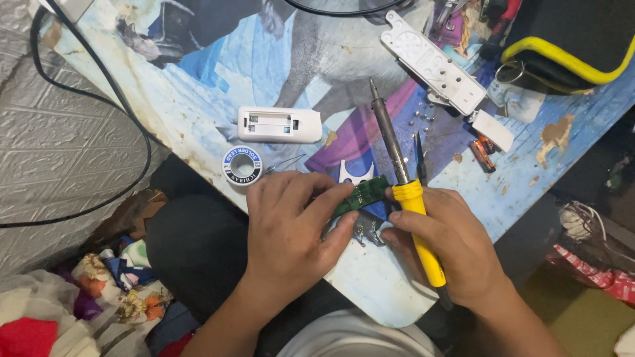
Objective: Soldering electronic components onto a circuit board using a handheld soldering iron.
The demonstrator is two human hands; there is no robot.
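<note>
My left hand (291, 225) pinches a small green circuit board (362, 193) between thumb and fingers, just above the near edge of the table (198, 92). Metal plier jaws (362, 231) lie under the board. My right hand (450, 248) grips a soldering iron by its yellow handle (420, 228); its dark metal shaft (387, 129) points away from me, up over the table. The two hands are side by side, almost touching at the board.
A solder wire spool (242, 165) lies left of my hands. Behind it sits a white remote back shell with an open battery bay (279, 124). A white remote front shell (433, 63), small batteries (484, 153), loose screws, a black and yellow bag (569, 39), black cables (92, 99).
</note>
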